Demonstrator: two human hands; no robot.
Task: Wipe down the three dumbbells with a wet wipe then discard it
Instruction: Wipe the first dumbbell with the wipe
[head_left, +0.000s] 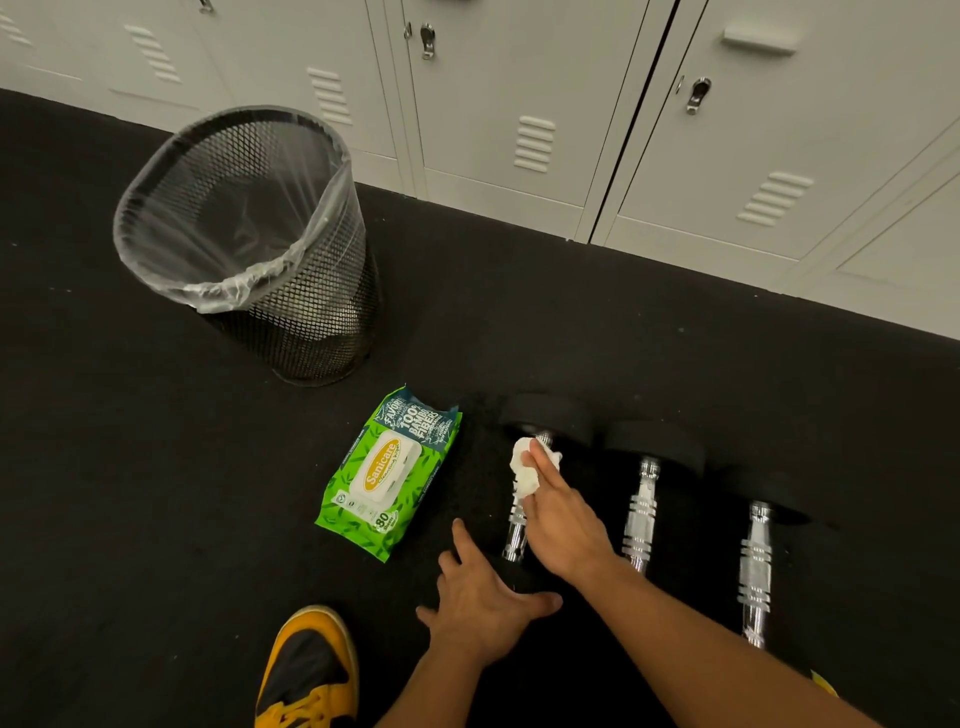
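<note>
Three dumbbells with chrome handles and black ends lie side by side on the black floor: the left one (545, 418), the middle one (643, 512) and the right one (756, 566). My right hand (563, 525) presses a crumpled white wet wipe (524, 470) onto the chrome handle of the left dumbbell, near its far end. My left hand (480, 603) rests flat with fingers spread on the near black end of that same dumbbell, which it mostly hides.
A green wet wipe pack (387, 470) with its lid shut lies left of the dumbbells. A black mesh waste bin (311, 322) with a clear liner stands at the back left. Grey lockers (519, 104) line the far side. A yellow and black shoe (306, 670) is at the bottom.
</note>
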